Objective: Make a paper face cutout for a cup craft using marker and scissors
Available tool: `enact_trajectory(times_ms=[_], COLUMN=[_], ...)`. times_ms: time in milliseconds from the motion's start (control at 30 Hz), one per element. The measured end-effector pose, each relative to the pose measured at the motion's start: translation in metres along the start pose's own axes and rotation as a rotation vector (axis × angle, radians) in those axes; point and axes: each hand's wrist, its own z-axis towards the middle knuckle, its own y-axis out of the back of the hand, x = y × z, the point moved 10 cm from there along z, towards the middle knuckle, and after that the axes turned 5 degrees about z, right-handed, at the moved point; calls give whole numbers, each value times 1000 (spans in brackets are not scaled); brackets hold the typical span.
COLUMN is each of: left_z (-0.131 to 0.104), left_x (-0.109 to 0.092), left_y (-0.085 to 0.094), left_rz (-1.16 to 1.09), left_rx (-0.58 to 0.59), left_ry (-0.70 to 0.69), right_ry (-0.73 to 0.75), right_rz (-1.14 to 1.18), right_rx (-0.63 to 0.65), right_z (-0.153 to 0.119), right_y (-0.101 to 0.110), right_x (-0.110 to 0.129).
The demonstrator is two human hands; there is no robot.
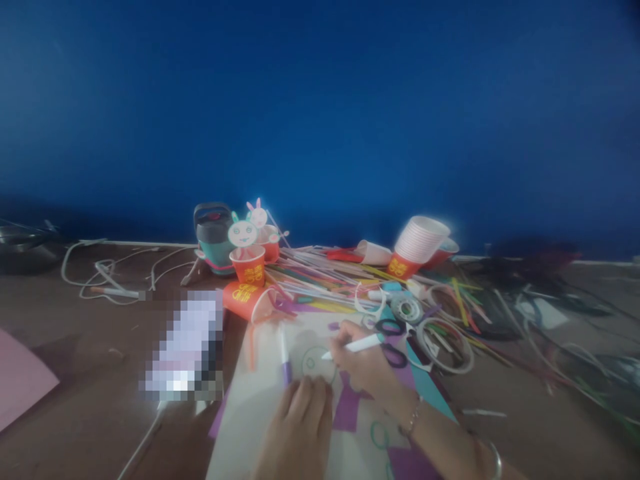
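A large white paper (240,413) lies at the front centre, with a faint green circle and a smaller circle drawn inside it. My right hand (357,360) grips a white marker (360,344) whose tip points left, at the drawn circle. My left hand (303,413) lies flat on the paper just below the circle, fingers extended and near each other. A purple-and-white marker (285,360) rests on the paper beyond my left fingertips. Dark-handled scissors (395,355) lie just beyond my right hand. Purple paper pieces (347,407) are beside my right wrist.
Behind lie colourful strips (320,267), a tape roll (407,309), stacked paper cups (420,240) and a tipped red cup (245,301). A rabbit-face cutout (243,233) tops another cup. A teal container (216,240), a pixelated bright object (185,340) and white cables (107,277) are left.
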Motion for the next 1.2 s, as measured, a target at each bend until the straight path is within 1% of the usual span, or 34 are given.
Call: enact_trajectory(times_ms=[133,333,433,567,767,933,1100,1200], left_z=[0,0,0,0,-1,-1,0,-1], left_x=[0,3,3,3,-1,1,1,1], left_y=[-1,8,10,8,1,5,3,5], left_rz=[11,17,20,21,37,15,11,5], left_rx=[2,-84,-102,-84,-16,-42,5,-9], left_ry=[0,28,38,29,-8,7,-5,-1], right_ry=[6,24,21,22,34,14,47,53], right_rz=[-23,-33,-25,-22,-33,-22,-27,-41], right_rx=[-14,0,1,-1,15,9,11,-2], right_z=[1,1,1,1,1,0,0,0], right_y=[2,1,1,1,0,0,0,1], right_x=[-1,-1,-1,-2,-3,1,5,4])
